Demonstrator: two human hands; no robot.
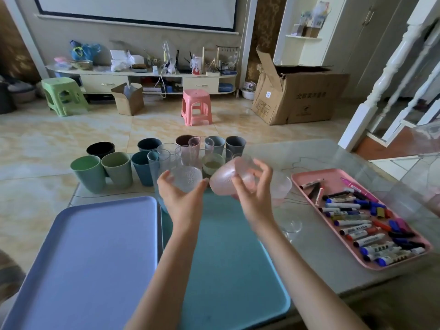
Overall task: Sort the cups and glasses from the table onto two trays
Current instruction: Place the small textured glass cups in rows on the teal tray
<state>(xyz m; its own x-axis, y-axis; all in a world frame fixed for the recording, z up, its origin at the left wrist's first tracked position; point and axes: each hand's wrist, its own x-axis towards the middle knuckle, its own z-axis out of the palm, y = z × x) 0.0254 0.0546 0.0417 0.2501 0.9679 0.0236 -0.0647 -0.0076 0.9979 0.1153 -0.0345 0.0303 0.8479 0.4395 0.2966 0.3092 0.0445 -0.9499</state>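
Observation:
My left hand [182, 194] grips a clear dimpled glass [187, 178], held above the far edge of the teal tray [228, 270]. My right hand [252, 186] holds a pink glass [225, 178], tilted on its side with its base toward the clear one. A lavender tray [95, 258] lies left of the teal one. Several opaque cups stand in rows along the table's far edge, among them a green cup [89, 173] and a dark grey cup [235, 144]. Clear and pink glasses [166, 156] cluster in the middle behind my hands.
A pink tray [307, 179] full of marker pens lies on the right of the glass table. A clear stemmed glass [289, 226] stands between it and the teal tray. On the floor beyond are a pink stool [196, 106], a green stool and cardboard boxes.

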